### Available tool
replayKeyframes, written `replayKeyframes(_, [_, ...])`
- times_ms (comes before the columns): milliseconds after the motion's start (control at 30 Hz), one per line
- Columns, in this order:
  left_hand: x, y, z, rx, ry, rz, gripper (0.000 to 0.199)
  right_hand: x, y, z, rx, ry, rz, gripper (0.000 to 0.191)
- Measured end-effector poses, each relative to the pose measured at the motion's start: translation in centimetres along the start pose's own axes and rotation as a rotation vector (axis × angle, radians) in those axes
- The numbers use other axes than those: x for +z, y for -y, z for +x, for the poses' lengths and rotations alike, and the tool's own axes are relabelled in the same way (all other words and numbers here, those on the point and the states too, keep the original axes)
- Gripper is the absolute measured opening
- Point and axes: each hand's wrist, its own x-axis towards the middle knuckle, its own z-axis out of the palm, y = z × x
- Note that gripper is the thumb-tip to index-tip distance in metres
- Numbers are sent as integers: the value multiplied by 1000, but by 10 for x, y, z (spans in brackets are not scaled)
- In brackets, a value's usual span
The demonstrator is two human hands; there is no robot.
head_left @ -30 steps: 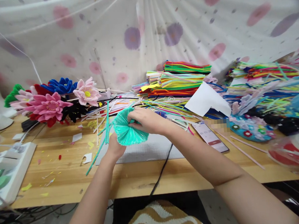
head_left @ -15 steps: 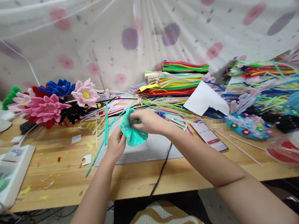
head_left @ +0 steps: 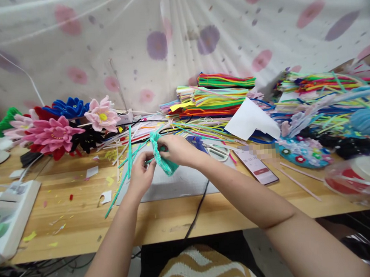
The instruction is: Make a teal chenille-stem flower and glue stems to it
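Note:
A ruffled turquoise pipe-cleaner piece (head_left: 169, 166), gathered like a flower head, is held up between my hands over a grey mat (head_left: 182, 185). My left hand (head_left: 140, 176) pinches it at the left edge, thumb and fingers together. From the right, my right hand (head_left: 176, 150) grips it with curled fingers, partly covering it. Its edge now faces me, so the inside is hidden. Loose green pipe cleaners (head_left: 130, 153) lie just left of my hands. Scissors (head_left: 218, 151) with pale handles and a blue tool (head_left: 195, 142) rest beyond my right wrist.
Fuzzy flowers (head_left: 56, 133) stand at the back left, above a white power strip (head_left: 21, 215). Bundled pipe cleaners (head_left: 217, 97) pile up at the back. A phone (head_left: 256, 165) and white paper (head_left: 252, 122) lie right. A black cord (head_left: 197, 212) crosses the table's front edge.
The turquoise piece has turned from showing its broad pleated face to a narrower, edge-on view. Both hands still hold it, and the camera view has shifted slightly.

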Motion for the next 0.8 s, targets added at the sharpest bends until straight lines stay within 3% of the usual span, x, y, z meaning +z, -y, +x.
replayKeyframes(100, [-3,8,0,-31,51,-145,15,-4,-5,-4,14,-25,186,20])
replayKeyframes(267, [-4,7,-2,-99,49,-300,13,-9,-12,-7,-48,6,402,6])
replayKeyframes(800, [-3,-12,-3,-206,69,-436,21,-10,-7,-6,-84,20,309,1])
